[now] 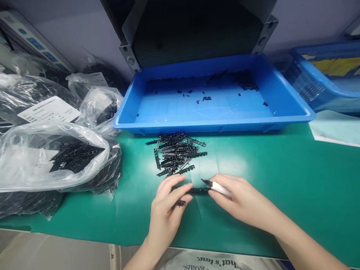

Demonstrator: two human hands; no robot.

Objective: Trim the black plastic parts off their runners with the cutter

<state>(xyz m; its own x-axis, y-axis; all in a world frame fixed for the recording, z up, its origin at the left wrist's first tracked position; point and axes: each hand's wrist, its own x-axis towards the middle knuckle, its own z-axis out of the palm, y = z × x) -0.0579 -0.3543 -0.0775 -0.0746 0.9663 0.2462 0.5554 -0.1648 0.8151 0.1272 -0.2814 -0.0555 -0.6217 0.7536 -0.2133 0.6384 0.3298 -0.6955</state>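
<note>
My left hand is closed on a black plastic strip that lies level between my two hands. The end of another small black piece shows under its fingers. In my right hand is a white-handled tool with a dark pointed tip, held between thumb and fingers at the strip's right end. Just beyond my left hand, a pile of black plastic strips lies on the green mat.
A blue tray with small black bits stands behind the pile. Clear plastic bags of black parts crowd the left side. At the right are a blue basket and a pale sheet. A dark machine overhangs the tray.
</note>
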